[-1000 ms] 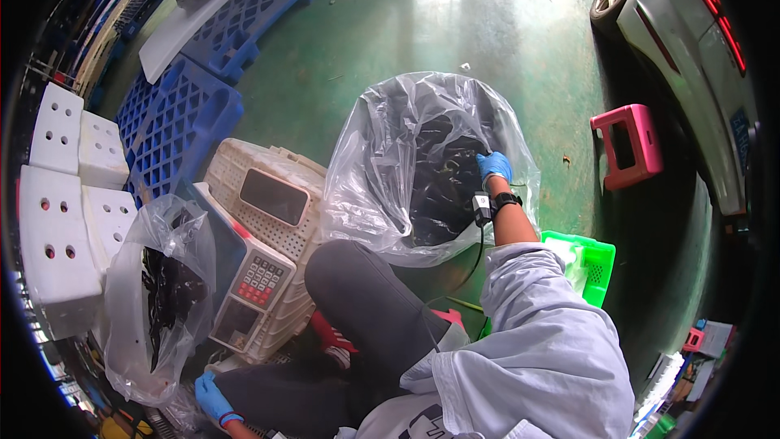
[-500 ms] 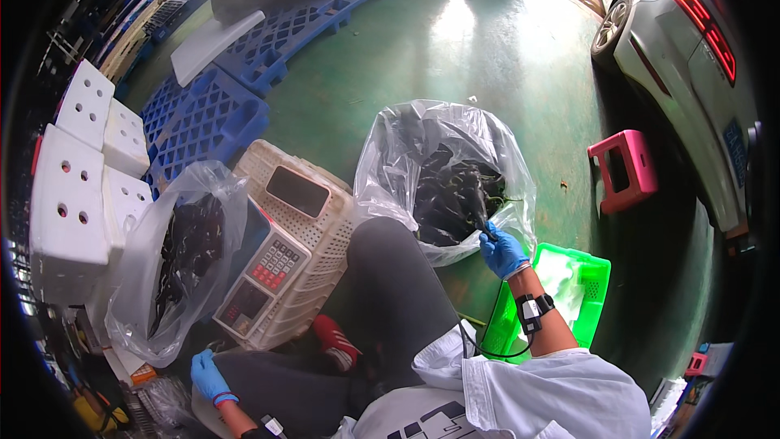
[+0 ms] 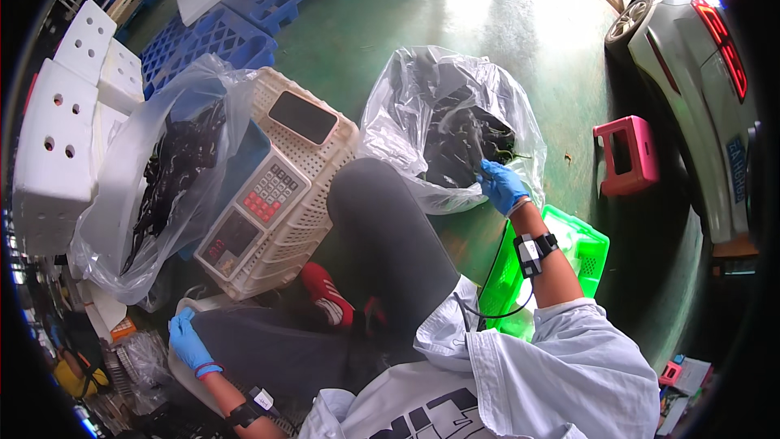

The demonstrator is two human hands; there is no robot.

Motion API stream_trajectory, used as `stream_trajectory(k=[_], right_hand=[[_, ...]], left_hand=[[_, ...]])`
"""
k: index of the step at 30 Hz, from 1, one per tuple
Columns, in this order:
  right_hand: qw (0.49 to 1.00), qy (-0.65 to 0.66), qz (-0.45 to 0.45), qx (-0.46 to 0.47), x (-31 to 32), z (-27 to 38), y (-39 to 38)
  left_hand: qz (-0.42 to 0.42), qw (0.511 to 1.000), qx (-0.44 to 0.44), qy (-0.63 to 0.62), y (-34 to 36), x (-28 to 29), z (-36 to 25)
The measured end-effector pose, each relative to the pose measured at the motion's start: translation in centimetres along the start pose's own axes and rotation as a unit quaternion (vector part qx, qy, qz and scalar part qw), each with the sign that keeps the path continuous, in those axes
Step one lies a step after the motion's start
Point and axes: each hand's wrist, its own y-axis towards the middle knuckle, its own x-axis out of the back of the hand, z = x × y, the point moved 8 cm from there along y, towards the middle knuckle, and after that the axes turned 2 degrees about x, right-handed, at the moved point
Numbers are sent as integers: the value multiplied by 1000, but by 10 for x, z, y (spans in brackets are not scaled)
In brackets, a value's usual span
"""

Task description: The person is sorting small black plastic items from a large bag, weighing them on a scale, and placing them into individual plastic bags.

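My right hand (image 3: 504,187), in a blue glove, reaches to the near right rim of a clear plastic bag (image 3: 388,130). Its fingers are closed and point into the bag; what they grip is too blurred to make out. Long, glossy dark pieces with thin green bits (image 3: 496,128) fill the bag, partly behind its film. My left hand (image 3: 190,344), also blue-gloved, rests beside my left leg with its fingers loosely apart and nothing visible in it. Ahead of it, another clear bag (image 3: 106,236) holds similar dark pieces (image 3: 180,164) and leans by a keypad scale (image 3: 258,210).
The scale and a dark-screened device (image 3: 302,118) sit by a beige perforated crate (image 3: 280,252). White foam boxes (image 3: 61,134) stand left, blue pallets (image 3: 215,36) behind. A green basket (image 3: 597,252) is under my right forearm. A pink stool (image 3: 630,156) stands near a parked car (image 3: 691,81).
The view has shifted, so most things sit higher. A dark long piece showed clearly in my right hand before; now it is indistinct, and film covers more of the bag's contents.
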Motion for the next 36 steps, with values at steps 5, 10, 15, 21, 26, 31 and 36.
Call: stream_trajectory(k=[5,10,15,21,26,31,36], right_hand=[[844,-478,-60,235,37,-8,87],[594,-739,-259,182,56,38,98],[610,-758,-217,79,68,31,117],[712,-680,-150,92,49,59,81],[764,-614,-182,81,110,84,22],[932,-340,-116,41,81,81,-21],[978,-160,63,117,14,105,-82]], left_hand=[[42,999,28,-17,7,-11,9],[42,998,38,25,10,-8,6],[53,996,59,43,13,-19,-23],[33,999,15,5,24,-28,-24],[47,998,-12,41,32,-41,-27],[-34,999,6,30,4,-2,-24],[-141,978,-76,-133,-10,37,-48]])
